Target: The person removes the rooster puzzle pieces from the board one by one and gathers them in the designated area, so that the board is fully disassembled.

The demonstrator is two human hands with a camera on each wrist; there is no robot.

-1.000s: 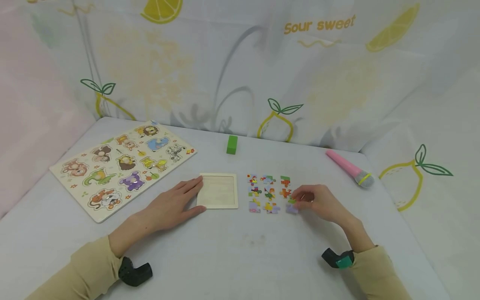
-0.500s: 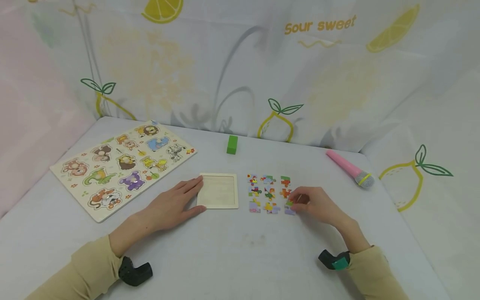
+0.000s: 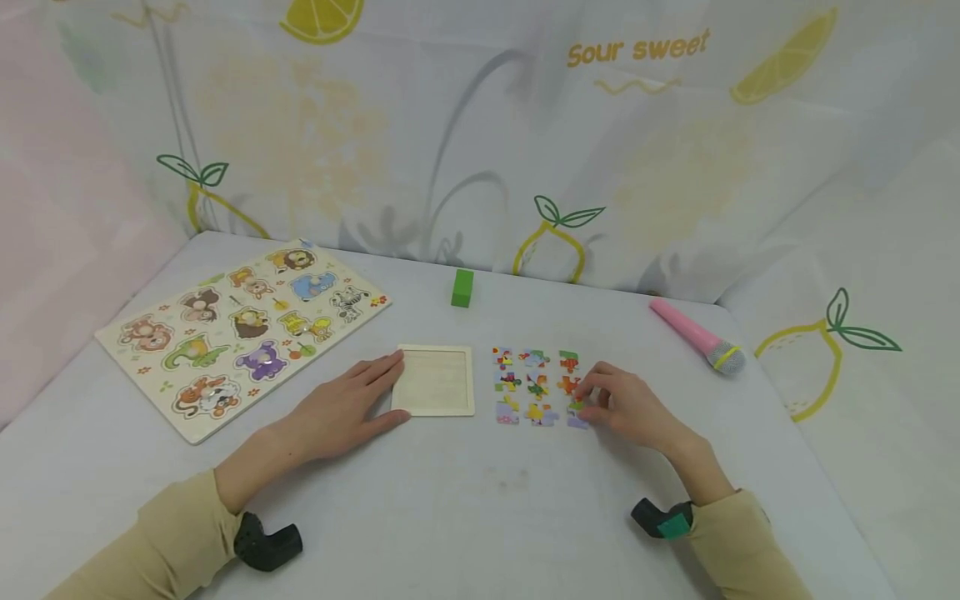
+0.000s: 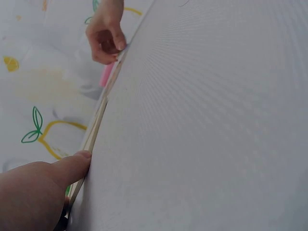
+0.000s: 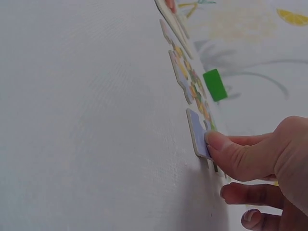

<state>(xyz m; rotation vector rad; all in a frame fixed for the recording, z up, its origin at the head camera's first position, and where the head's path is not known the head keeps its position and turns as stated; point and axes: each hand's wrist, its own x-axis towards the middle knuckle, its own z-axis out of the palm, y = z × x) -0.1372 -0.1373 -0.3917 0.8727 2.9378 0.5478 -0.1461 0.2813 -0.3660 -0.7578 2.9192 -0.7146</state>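
Note:
My left hand (image 3: 341, 410) lies flat with straight fingers, its fingertips and thumb at the left edge of a shallow wooden puzzle frame (image 3: 470, 382). In the left wrist view the thumb touches the frame's side (image 4: 99, 120). To the right of the frame, jigsaw pieces (image 3: 537, 385) are laid out in spaced rows on the table. My right hand (image 3: 633, 408) pinches the near right corner piece (image 3: 577, 422) between thumb and index finger. Seen from the right wrist, the thumb covers one edge of this lilac piece (image 5: 195, 127), while the other fingers curl loosely beside it.
A wooden animal peg puzzle board (image 3: 225, 392) lies at the left. Near the back edge stands a green block (image 3: 462, 288). A pink toy microphone (image 3: 693, 333) rests at the back right. Behind the table hangs a lemon-print cloth (image 3: 420, 125).
My right hand has shifted left, and the corner piece has slid slightly left with it, nearer the other pieces. The left hand stays at the frame.

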